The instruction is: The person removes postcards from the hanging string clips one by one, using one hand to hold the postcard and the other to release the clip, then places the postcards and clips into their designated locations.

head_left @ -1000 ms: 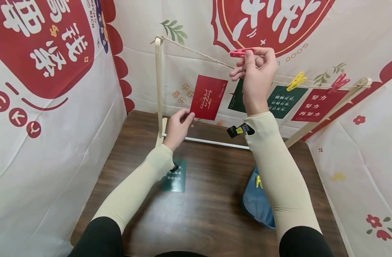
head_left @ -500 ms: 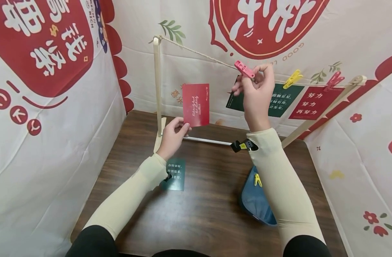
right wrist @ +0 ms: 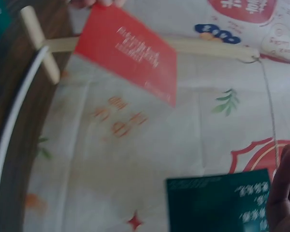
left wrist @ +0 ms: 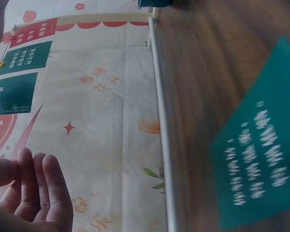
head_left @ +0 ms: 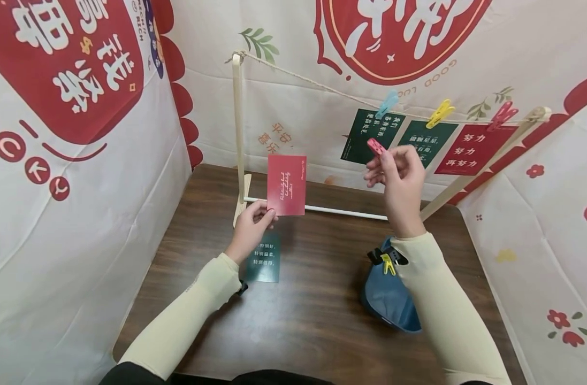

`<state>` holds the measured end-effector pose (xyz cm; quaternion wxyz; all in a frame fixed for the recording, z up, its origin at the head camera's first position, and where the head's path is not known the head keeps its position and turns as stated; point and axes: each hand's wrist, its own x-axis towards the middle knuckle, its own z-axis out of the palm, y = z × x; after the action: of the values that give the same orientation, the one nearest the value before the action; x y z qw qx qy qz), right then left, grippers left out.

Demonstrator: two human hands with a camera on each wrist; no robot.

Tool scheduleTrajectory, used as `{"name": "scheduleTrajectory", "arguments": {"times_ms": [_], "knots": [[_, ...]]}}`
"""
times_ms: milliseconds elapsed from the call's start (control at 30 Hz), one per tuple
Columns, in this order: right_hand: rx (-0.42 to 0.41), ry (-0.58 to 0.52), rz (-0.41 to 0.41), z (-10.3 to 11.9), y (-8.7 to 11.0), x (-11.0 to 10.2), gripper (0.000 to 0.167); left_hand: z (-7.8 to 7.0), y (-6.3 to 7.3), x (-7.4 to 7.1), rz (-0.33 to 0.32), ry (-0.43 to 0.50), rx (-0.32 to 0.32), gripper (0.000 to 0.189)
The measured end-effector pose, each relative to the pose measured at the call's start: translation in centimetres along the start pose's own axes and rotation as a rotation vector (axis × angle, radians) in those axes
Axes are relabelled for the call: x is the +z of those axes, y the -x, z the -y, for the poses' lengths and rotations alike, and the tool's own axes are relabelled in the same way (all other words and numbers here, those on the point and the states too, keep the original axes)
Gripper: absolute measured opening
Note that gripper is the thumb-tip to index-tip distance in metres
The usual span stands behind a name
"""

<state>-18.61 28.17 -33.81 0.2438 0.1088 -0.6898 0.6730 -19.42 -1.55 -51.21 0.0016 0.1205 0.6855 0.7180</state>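
Note:
My left hand (head_left: 251, 230) pinches a red card (head_left: 287, 184) by its lower left corner and holds it up in front of the wooden frame. In the right wrist view the same red card (right wrist: 130, 53) hangs from fingertips at the top. My right hand (head_left: 403, 187) pinches a pink clothespin (head_left: 376, 146) between thumb and fingers, below the string (head_left: 312, 81). Just behind it, a green card (head_left: 365, 140) hangs from a blue clothespin (head_left: 387, 102). Farther right hang another green card (head_left: 430, 138) under a yellow clothespin (head_left: 440, 113) and a red card (head_left: 475, 151) under a pink clothespin (head_left: 502, 115).
A green card (head_left: 266, 263) lies on the wooden table (head_left: 293, 326) below my left hand. Under my right forearm stands a blue basket (head_left: 389, 307) with a yellow clothespin (head_left: 388, 264) at its edge. The frame has a left post (head_left: 237, 128) and a white bottom rod (head_left: 343, 212).
Both hands have come down from the string, the left with the red card and the right with the pink clothespin. The blue clothespin on the string has come into view.

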Motion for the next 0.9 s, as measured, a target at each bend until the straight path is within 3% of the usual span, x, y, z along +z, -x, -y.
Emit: {"name": "scheduleTrajectory", "arguments": {"times_ms": [233,500,900], "knots": [[0.108,0.093,0.006,-1.8,2.5,-4.3,0.026,2.4,1.6,-1.1,0.028,-0.038,-0.080,0.015],[0.308,0.469,0.110,-3.4,4.7,-9.1,0.040,3.5,3.0,-2.3,0.015,-0.072,-0.154,0.017],[0.452,0.789,0.207,-6.6,7.9,-14.9,0.037,5.8,5.7,-2.7,0.035,-0.115,-0.269,0.016]]}}
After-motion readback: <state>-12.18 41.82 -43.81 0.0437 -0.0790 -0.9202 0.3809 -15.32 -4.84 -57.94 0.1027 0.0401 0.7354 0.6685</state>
